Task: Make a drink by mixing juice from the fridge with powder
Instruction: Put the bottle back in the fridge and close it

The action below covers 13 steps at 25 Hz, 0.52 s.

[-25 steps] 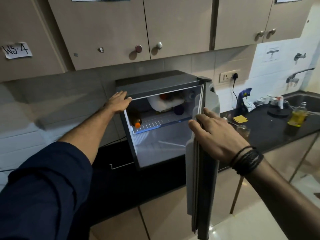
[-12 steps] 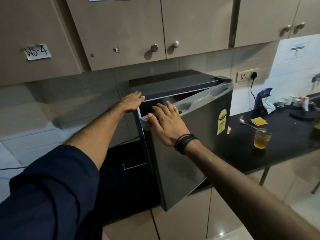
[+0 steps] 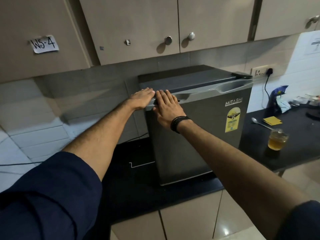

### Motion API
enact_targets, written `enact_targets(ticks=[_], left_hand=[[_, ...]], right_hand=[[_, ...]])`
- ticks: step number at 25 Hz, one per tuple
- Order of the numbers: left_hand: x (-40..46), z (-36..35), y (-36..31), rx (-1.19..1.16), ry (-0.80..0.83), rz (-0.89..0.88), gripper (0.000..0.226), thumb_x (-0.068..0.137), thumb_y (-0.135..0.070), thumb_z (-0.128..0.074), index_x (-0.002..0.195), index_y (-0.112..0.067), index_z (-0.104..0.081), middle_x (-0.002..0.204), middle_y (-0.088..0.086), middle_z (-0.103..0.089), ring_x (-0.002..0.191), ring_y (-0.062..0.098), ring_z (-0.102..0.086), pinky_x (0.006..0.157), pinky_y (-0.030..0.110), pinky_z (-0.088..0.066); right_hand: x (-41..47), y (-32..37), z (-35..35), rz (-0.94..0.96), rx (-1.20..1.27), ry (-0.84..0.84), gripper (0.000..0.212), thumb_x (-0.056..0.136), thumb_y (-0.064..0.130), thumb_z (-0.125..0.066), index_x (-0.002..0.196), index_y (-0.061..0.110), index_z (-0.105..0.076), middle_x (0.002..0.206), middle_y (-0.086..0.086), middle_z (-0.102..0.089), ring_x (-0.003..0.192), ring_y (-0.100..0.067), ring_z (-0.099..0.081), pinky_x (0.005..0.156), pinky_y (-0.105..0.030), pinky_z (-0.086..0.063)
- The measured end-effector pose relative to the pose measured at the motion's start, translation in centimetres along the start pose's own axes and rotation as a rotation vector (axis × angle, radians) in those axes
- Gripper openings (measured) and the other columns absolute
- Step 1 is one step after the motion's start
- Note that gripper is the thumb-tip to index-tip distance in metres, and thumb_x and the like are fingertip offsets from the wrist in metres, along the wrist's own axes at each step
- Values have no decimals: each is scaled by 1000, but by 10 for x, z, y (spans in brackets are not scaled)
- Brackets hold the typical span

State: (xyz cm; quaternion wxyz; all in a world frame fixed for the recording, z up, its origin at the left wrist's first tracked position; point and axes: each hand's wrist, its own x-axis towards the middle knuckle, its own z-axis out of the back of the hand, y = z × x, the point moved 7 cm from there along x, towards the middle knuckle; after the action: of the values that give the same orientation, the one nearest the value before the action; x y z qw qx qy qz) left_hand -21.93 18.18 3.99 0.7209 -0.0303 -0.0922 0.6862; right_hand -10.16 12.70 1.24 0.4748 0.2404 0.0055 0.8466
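Your left hand (image 3: pixel 142 99) and right hand (image 3: pixel 167 108) lie flat, fingers spread and grasping nothing, on the shut fridge (image 3: pixel 204 122) — right of it, a glass (image 3: pixel 277 139) of amber juice stands on the desk (image 3: pixel 294 144).

Both arms reach forward, left hand (image 3: pixel 142 98) and right hand (image 3: pixel 167 108) flat, fingers (image 3: pixel 164 94) extended, side by side.
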Motion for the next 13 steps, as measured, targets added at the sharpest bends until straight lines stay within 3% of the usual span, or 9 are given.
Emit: enact_targets(ticks=[4, 9, 11, 13], left_hand=[[8, -12, 11, -69, -106, 45, 58, 106, -45, -16, 157, -18, -24, 165, -4, -14, 153, 13, -11, 125, 36, -6], [-3, -9, 1, -145, -181, 62, 55, 107, -45, -19, 155, -21, -30, 164, -3, -23, 152, 15, -17, 122, 35, -11], [-17, -6, -5, -172, -323, 50, 52, 107, -41, -22, 148, -18, -45, 157, 2, -39, 147, 20, -31, 118, 37, -25], [-43, -11, -13, -126, -598, 24, 49, 107, -35, -25, 138, -12, -55, 146, 8, -53, 138, 25, -45, 111, 38, -35]], right_hand=[[11, -6, -5, -3, -36, 38, 68, 103, 31, -34, 155, 11, 4, 163, -8, 8, 150, -24, 11, 120, -38, 6], [8, -11, -9, 11, -57, 42, 79, 99, 34, -43, 154, 12, 10, 162, -7, 15, 149, -23, 15, 121, -40, 7], [-5, -21, -11, 34, -91, 32, 84, 98, 36, -47, 154, 13, 11, 162, -6, 17, 149, -22, 16, 122, -43, 5], [-29, -35, -14, 85, -116, 18, 88, 95, 36, -51, 155, 15, 10, 161, -4, 19, 149, -22, 15, 122, -45, 3]])
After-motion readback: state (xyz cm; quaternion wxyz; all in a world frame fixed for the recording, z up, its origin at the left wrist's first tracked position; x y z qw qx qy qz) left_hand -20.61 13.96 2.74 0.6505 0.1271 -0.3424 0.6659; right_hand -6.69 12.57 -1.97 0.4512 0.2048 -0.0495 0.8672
